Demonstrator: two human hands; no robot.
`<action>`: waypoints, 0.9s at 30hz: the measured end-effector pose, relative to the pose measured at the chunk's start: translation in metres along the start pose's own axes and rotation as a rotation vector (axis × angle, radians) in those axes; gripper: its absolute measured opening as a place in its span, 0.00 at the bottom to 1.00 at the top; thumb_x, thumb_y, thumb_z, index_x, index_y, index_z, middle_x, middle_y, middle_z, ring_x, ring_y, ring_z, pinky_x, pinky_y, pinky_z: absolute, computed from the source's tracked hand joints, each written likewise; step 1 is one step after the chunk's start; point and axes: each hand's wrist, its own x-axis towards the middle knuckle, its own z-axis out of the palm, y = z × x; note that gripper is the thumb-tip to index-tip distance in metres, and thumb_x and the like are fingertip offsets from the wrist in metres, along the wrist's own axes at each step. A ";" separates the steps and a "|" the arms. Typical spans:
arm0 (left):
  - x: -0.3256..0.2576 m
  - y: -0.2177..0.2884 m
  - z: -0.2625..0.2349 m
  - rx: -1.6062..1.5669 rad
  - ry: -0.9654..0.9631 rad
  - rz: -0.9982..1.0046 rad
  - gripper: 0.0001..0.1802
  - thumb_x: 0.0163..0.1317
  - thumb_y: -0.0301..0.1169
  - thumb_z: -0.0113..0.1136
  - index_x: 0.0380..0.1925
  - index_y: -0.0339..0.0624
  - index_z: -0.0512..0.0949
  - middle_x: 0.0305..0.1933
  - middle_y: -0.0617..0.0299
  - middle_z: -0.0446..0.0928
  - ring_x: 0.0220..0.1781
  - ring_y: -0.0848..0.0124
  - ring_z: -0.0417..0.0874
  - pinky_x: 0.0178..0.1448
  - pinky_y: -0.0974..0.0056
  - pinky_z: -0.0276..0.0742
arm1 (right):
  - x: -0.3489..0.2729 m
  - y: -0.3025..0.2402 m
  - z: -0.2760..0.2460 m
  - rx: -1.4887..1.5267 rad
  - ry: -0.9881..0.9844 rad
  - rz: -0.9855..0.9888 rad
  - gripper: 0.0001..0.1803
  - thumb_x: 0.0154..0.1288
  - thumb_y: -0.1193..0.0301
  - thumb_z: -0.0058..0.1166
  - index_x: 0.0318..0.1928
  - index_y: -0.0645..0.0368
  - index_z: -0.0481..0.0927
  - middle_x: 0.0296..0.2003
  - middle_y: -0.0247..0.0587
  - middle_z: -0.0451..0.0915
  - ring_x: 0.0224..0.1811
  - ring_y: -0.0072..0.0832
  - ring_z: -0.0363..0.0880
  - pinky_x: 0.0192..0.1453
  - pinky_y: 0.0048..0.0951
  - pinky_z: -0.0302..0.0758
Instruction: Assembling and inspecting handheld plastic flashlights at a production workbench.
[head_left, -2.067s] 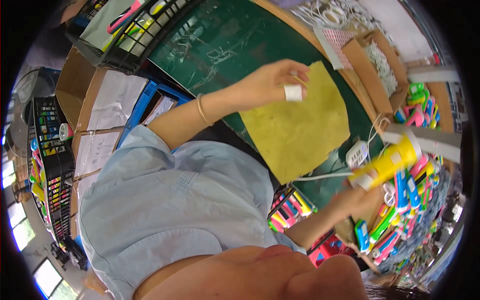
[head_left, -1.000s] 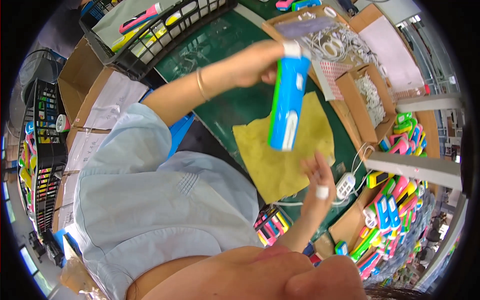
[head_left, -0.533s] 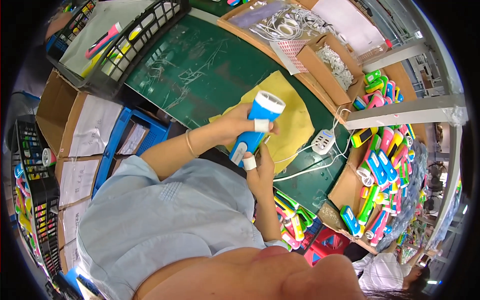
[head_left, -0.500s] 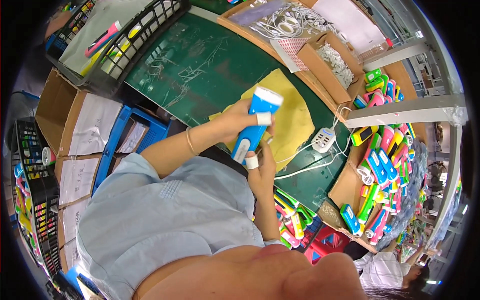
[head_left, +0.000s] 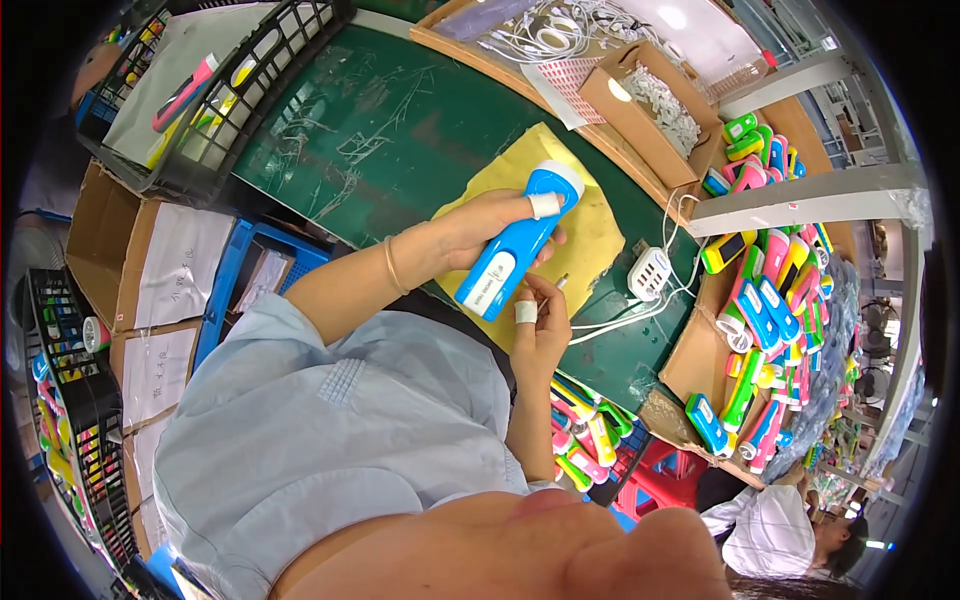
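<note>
My left hand (head_left: 500, 225), a white wrap on its thumb, is closed round the body of a blue flashlight (head_left: 515, 250). The flashlight slants, its wide white-rimmed head pointing away to the upper right and its white label panel facing up. Just below and to the right, my right hand (head_left: 543, 322) pinches a white charging cable (head_left: 610, 326) near its end. A small plug tip (head_left: 563, 281) shows beyond the fingertips, apart from the flashlight. One finger of this hand also has a white wrap. A yellow cloth (head_left: 590, 235) lies under both hands.
The cable leads to a white multi-port USB charger (head_left: 650, 273) on the green table (head_left: 400, 130). On the right, a cardboard box (head_left: 690, 350) holds many colourful flashlights. Small white parts fill a carton (head_left: 640, 120) at the back. A black crate (head_left: 215, 125) stands far left.
The flashlight has turned so its label panel shows, and it has shifted slightly right with my left hand. My right hand has drawn away from it, holding the cable end.
</note>
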 end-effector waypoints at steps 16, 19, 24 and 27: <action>0.000 0.011 -0.007 0.620 -0.063 0.321 0.33 0.55 0.32 0.54 0.57 0.32 0.52 0.43 0.52 0.69 0.41 0.67 0.76 0.44 0.64 0.75 | 0.002 -0.023 -0.008 0.105 0.170 0.140 0.18 0.69 0.69 0.39 0.57 0.60 0.63 0.16 0.24 0.60 0.16 0.10 0.54 0.18 0.14 0.49; 0.010 0.017 0.003 1.182 0.595 0.772 0.31 0.53 0.37 0.60 0.51 0.30 0.59 0.45 0.50 0.70 0.41 0.63 0.73 0.42 0.62 0.71 | 0.013 -0.020 -0.021 0.245 0.112 0.180 0.17 0.69 0.68 0.39 0.52 0.64 0.66 0.15 0.26 0.62 0.15 0.11 0.53 0.17 0.14 0.48; 0.032 0.011 -0.016 1.331 0.663 0.550 0.53 0.42 0.45 0.69 0.57 0.25 0.46 0.43 0.39 0.64 0.41 0.59 0.76 0.45 0.58 0.73 | 0.026 -0.014 -0.027 0.310 0.074 0.160 0.07 0.58 0.76 0.55 0.36 0.67 0.78 0.25 0.34 0.75 0.25 0.14 0.69 0.28 0.14 0.64; 0.040 0.013 -0.031 0.979 0.495 0.537 0.48 0.44 0.47 0.68 0.55 0.28 0.54 0.39 0.48 0.69 0.40 0.60 0.77 0.43 0.59 0.75 | 0.024 -0.011 -0.025 0.149 0.049 0.035 0.07 0.58 0.77 0.55 0.36 0.66 0.78 0.28 0.33 0.75 0.28 0.16 0.70 0.33 0.17 0.67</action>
